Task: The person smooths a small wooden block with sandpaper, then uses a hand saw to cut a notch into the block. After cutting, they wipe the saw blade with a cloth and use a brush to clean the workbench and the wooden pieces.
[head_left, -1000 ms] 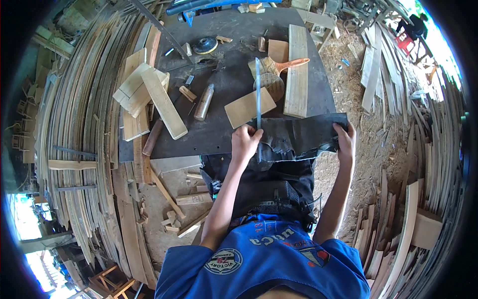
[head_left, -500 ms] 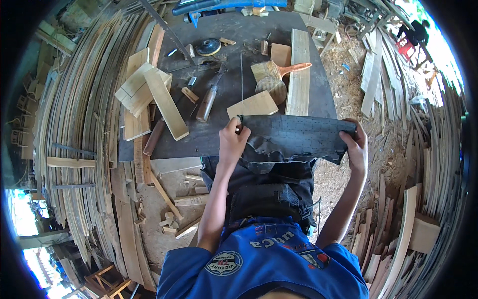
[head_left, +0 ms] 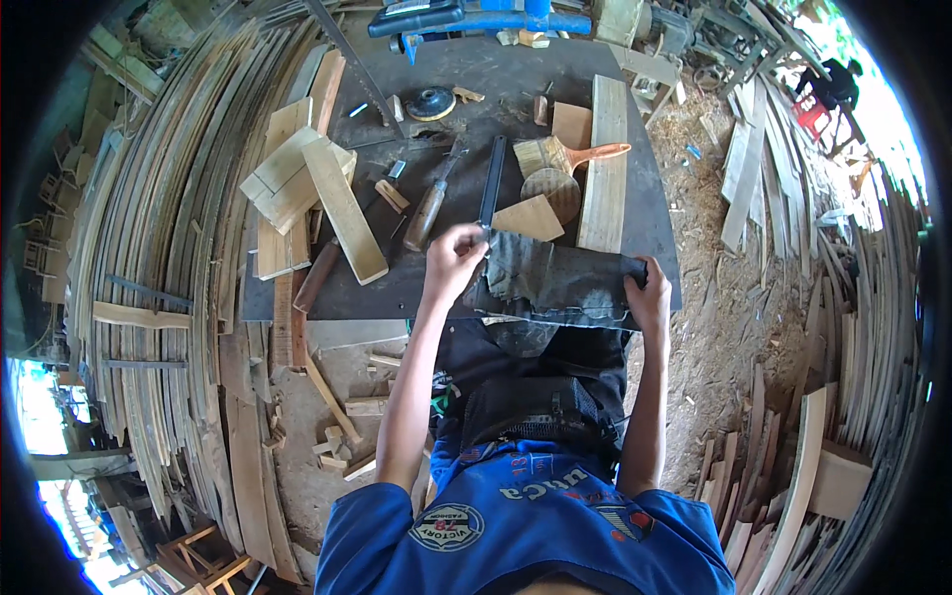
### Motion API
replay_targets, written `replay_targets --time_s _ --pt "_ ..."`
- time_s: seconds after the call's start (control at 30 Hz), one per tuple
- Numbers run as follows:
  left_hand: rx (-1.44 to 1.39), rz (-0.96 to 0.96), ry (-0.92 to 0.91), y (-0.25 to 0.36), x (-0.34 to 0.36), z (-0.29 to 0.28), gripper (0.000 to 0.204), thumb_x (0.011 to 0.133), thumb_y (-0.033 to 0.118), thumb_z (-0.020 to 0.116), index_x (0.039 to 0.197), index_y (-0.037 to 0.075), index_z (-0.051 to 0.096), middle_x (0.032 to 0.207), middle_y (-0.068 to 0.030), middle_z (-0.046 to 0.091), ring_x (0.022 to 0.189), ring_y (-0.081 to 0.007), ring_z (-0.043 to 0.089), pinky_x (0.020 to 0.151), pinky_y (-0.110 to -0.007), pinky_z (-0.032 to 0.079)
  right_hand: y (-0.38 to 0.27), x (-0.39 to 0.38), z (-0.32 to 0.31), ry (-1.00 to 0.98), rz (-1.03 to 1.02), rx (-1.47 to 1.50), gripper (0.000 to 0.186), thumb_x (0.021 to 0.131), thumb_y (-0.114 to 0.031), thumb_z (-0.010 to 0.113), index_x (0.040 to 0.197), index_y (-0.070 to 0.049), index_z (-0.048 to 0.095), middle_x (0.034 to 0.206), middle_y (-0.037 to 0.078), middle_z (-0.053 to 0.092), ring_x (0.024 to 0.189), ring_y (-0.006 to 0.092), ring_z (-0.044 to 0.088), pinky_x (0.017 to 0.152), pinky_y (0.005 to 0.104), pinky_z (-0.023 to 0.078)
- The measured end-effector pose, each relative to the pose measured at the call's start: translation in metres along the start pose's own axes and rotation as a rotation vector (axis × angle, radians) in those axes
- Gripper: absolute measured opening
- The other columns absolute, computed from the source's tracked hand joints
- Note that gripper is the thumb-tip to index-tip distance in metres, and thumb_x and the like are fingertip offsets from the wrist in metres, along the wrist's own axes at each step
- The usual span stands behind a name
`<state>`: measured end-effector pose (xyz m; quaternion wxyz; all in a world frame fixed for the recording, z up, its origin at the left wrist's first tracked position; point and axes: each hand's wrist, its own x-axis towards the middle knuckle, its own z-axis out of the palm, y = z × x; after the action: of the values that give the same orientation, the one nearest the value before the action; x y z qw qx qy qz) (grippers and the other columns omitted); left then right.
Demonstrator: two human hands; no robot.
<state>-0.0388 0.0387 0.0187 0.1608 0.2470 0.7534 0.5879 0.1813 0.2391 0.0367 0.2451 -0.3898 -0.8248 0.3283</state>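
A dark, ragged-edged sheet that looks like sandpaper (head_left: pixel 560 278) stretches between my hands above the near edge of the workbench. My right hand (head_left: pixel 650 295) grips its rolled right end, thumb on top. At the left end my left hand (head_left: pixel 456 263) is closed, its fingertips blurred, beside the near end of a thin black flat strip (head_left: pixel 493 180) that looks like a ruler or blade. The strip points away over the bench. Beyond the sheet lie a small wood board (head_left: pixel 529 218), a round wooden disc (head_left: pixel 551 195) and a paintbrush (head_left: pixel 570 156). A wood-handled chisel (head_left: pixel 428 210) is left of the strip.
The dark workbench (head_left: pixel 382 302) carries stacked boards (head_left: pixel 342 210) at left, a long plank (head_left: pixel 602 169) at right, a sanding disc (head_left: pixel 431 103) and a handsaw (head_left: pixel 357 69) farther back. Timber piles (head_left: pixel 178 248) flank both sides. A person (head_left: pixel 833 87) is at the far right.
The sheet's visible face has turned and its right end has come left with my right hand. The black strip, edge-on before, now shows its flat side. My left hand has shifted slightly left.
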Motion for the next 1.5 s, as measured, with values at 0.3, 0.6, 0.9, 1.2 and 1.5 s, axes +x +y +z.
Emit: replay_targets --time_s 0.3,0.6,0.9,1.2,1.5 --pt "-0.035 0.06 -0.195 0.061 -0.002 -0.008 0.064 0.066 -0.004 0.066 0.123 0.006 0.037 0.087 -0.0077 0.062 0.072 -0.0083 0.056 0.061 -0.021 0.045 -0.08 -0.007 -0.033 0.014 -0.439 -0.368 0.045 0.068 -0.006 0.06 0.112 -0.005 0.052 0.124 0.016 0.037 0.116 0.0369 0.036 0.098 0.0467 0.031" --pt "-0.044 0.192 -0.82 0.192 -0.017 -0.048 0.053 0.073 -0.005 0.06 0.123 0.006 0.044 0.091 -0.0021 0.059 0.076 -0.0069 0.054 0.066 -0.021 0.043 -0.197 0.03 -0.087 -0.559 -1.021 -0.53 0.036 0.07 -0.019 0.067 0.104 -0.013 0.057 0.086 0.004 0.059 0.089 0.0197 0.057 0.084 0.0379 0.041" --pt "0.201 0.244 -0.931 0.201 -0.023 -0.054 0.022 0.076 0.011 0.059 0.093 -0.002 0.061 0.062 -0.0044 0.056 0.058 -0.0055 0.045 0.055 -0.026 0.039 -0.204 0.018 -0.109 -0.656 -0.927 -0.439 0.017 0.072 -0.02 0.066 0.077 -0.006 0.056 0.063 0.011 0.058 0.066 0.0281 0.06 0.058 0.0404 0.046" --pt "0.305 0.387 -0.902 0.214 -0.024 -0.052 0.018 0.075 0.011 0.059 0.086 -0.004 0.058 0.065 -0.0135 0.057 0.056 -0.0159 0.051 0.055 -0.033 0.04 -0.207 0.014 -0.115 -0.66 -0.885 -0.516 0.024 0.073 -0.026 0.066 0.081 -0.005 0.057 0.063 0.012 0.058 0.068 0.0298 0.06 0.06 0.0418 0.046" --pt "0.529 0.64 -0.805 0.219 -0.043 -0.042 0.023 0.082 0.005 0.049 0.098 0.0 0.034 0.074 -0.0194 0.052 0.067 -0.0372 0.056 0.059 -0.045 0.039 -0.219 0.007 -0.109 -0.557 -1.168 -0.48 0.026 0.079 -0.029 0.059 0.083 -0.003 0.055 0.063 0.013 0.057 0.063 0.0304 0.058 0.057 0.0404 0.043"
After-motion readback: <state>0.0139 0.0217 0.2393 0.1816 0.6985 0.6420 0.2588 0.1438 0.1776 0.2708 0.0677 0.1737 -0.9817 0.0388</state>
